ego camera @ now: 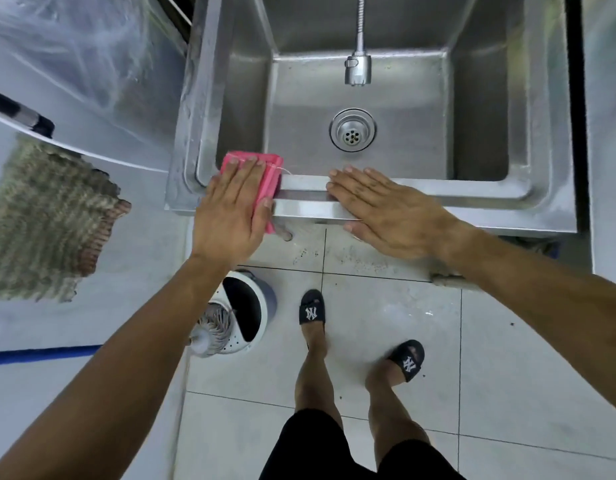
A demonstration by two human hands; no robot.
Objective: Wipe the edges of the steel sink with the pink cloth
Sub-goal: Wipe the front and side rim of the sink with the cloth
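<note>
Left hand [230, 206] flat on pink cloth [265, 174] | sink [438, 192] front edge | right hand [379, 206] flat, beside cloth

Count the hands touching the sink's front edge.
2. The left hand presses flat on the pink cloth at the sink's front-left corner; the right hand rests flat on the bare front edge, mid-span. Neither is hidden.

a pink cloth [261, 174] is seen on a grey steel sink [438, 192]. black slippers [311, 311] are marked with white logos. the floor [507, 358] is laid in pale tiles with dark grout lines. a white bucket [261, 306] is shown.
</note>
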